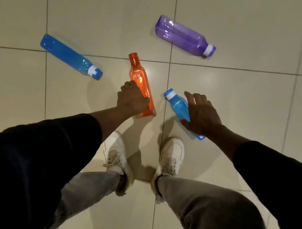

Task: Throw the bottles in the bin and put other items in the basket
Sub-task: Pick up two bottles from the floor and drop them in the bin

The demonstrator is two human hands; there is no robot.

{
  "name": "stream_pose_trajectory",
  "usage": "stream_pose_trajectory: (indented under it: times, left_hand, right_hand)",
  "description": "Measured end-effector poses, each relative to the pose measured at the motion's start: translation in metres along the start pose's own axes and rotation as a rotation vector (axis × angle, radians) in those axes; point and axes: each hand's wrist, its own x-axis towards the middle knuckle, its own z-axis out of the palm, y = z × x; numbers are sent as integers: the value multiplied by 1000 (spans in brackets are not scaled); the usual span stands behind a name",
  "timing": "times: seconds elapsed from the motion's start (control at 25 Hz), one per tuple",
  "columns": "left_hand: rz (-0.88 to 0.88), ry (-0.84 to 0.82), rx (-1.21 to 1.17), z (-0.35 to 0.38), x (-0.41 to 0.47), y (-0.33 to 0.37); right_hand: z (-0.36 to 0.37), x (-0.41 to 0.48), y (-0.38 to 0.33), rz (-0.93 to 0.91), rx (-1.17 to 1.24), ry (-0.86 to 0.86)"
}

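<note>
Several plastic bottles lie on the tiled floor. My left hand (132, 98) is wrapped around the lower half of an orange bottle (138, 75), whose cap points away from me. My right hand (202, 116) lies over a small light-blue bottle (177, 104) with a white collar; the fingers are spread and the thumb touches the bottle's side. A longer blue bottle (68, 56) lies to the left. A purple bottle (183, 36) lies farther away on the right. No bin or basket is in view.
My two white shoes (116, 152) (171, 156) stand just behind the orange and light-blue bottles. Pale floor tiles (246, 101) with dark grout lines stretch all around.
</note>
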Motion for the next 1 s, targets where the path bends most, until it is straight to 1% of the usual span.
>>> stream_pose_trajectory:
  times: [0.08, 0.16, 0.24, 0.32, 0.4, 0.52, 0.6, 0.68, 0.84, 0.92, 1.0]
  left_hand:
    - [-122, -6, -100, 25, 24, -4]
    - [-222, -17, -177, 47, 44, -12]
    - [-292, -41, -254, 66, 62, -18]
    - [-327, -113, -345, 79, 76, -20]
    - [-360, -140, -416, 85, 82, -19]
    - [-350, -149, -404, 80, 75, -26]
    - [-342, -174, -410, 62, 59, -31]
    - [-339, -174, -422, 26, 29, -32]
    - [-327, -149, -380, -65, -53, -31]
    - [-310, -137, -346, -121, -105, -27]
    - [-268, -83, -305, -179, -159, -20]
  right_hand:
    - [32, 14, 15, -33, -3, -31]
    - [64, 18, 31, -23, -58, -73]
    - [90, 27, 36, -3, -112, -67]
    - [111, 36, 32, 36, -118, -88]
    - [120, 44, 23, 85, -117, -98]
    - [110, 48, 14, 116, -96, -80]
    - [83, 43, 5, 154, -56, -51]
    - [41, 29, -8, 198, 13, -17]
    - [-52, -21, -40, 232, 75, 16]
    - [-113, -57, -63, 276, 156, 45]
    - [-179, -97, -86, 317, 223, 84]
